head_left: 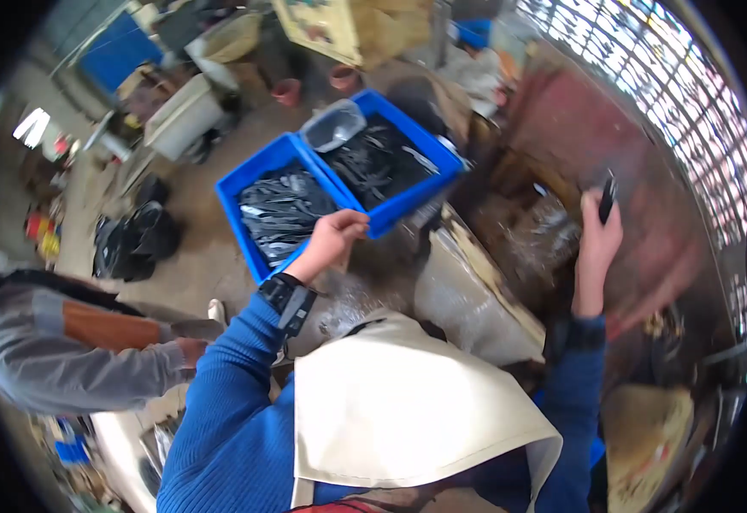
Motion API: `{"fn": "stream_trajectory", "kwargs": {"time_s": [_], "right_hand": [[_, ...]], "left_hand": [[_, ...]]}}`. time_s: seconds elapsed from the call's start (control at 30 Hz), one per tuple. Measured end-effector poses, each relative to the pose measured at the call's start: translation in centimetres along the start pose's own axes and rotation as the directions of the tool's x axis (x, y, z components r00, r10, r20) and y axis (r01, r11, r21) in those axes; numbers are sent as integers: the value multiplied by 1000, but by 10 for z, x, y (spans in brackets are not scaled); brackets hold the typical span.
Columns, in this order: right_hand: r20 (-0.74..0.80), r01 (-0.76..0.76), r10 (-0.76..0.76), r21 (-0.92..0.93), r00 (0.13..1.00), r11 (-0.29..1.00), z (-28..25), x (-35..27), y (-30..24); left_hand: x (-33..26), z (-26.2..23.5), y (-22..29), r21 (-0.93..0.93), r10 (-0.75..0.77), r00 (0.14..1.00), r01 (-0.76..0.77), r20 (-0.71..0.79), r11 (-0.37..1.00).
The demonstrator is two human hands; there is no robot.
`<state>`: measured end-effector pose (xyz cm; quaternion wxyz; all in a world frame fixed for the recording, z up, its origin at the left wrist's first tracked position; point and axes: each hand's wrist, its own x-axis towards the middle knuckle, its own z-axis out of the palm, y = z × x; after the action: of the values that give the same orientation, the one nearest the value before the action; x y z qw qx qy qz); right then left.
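My left hand (336, 239) hovers at the near edge of two blue trays, its fingertips pinched together; what is between them, if anything, is too small to make out. In the left tray (230, 205) lies a heap of dark, thin strips (281, 209) with pale glints. The right tray (442, 152) holds more black strips (377, 162) and a clear plastic tub (334, 126) at its far left corner. Off to the right, my right hand (601, 239) is closed around a slim black tool (608, 198), its kind unclear.
Right of the trays stands an open box-like container (476, 295) with crumpled clear plastic (544, 227) in it. A reddish panel (604, 120) rises beside a window grid. A person in grey sleeves (117, 372) works at my left. Black bags (138, 235) sit on the floor.
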<state>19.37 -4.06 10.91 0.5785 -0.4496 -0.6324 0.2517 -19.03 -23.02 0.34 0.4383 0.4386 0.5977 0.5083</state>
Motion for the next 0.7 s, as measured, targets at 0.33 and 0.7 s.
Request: {"fn": "stream_trajectory", "kwargs": {"time_s": [0.33, 0.7], "right_hand": [[55, 4, 77, -837, 996, 547, -19, 96, 95], [46, 25, 53, -940, 998, 341, -77, 162, 177]], "left_hand": [[48, 7, -32, 187, 89, 996, -86, -5, 979], [49, -114, -81, 457, 2, 932, 176, -362, 872]]}}
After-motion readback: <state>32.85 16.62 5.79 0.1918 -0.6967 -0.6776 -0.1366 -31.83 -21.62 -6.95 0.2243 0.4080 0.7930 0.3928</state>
